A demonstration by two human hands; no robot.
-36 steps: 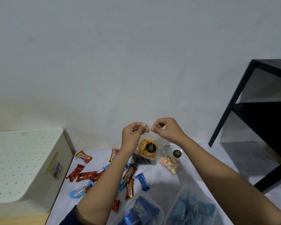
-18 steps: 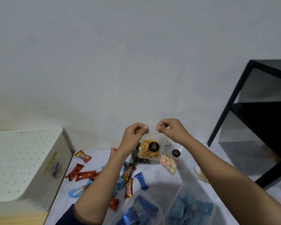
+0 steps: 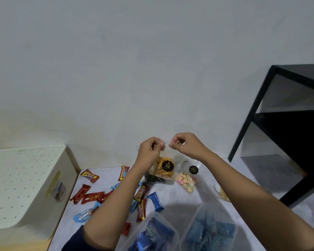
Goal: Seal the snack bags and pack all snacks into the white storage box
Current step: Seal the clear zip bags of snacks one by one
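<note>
Both your hands are up off the table, pinching the clear top edge of the orange-snack bag (image 3: 163,169): left hand (image 3: 150,151) w/ thumb and fingers closed on the strip's left end, right hand (image 3: 186,144) pinched on its right end, knuckles nearly touching. That bag hangs below your fingers, black round sticker facing you, its bottom just over a dark snack bag (image 3: 153,178) lying on the white table (image 3: 246,171). Just right of it lies a bag of pastel candies (image 3: 186,182) w/ its own black sticker; whether it's sealed I can't tell. Another pale-snack bag (image 3: 222,193) peeks out behind your right forearm. Red wrapped bars (image 3: 89,195) and blue wrapped bars (image 3: 155,201) are scattered across the left part of the table, around your left forearm. Two clear tubs sit at the near edge, left tub (image 3: 152,232) and right tub (image 3: 209,230), both holding blue packets. White storage box (image 3: 25,187), perforated lid on, stands to the far left beside the table. Black shelf frame (image 3: 261,98) is at right.
</note>
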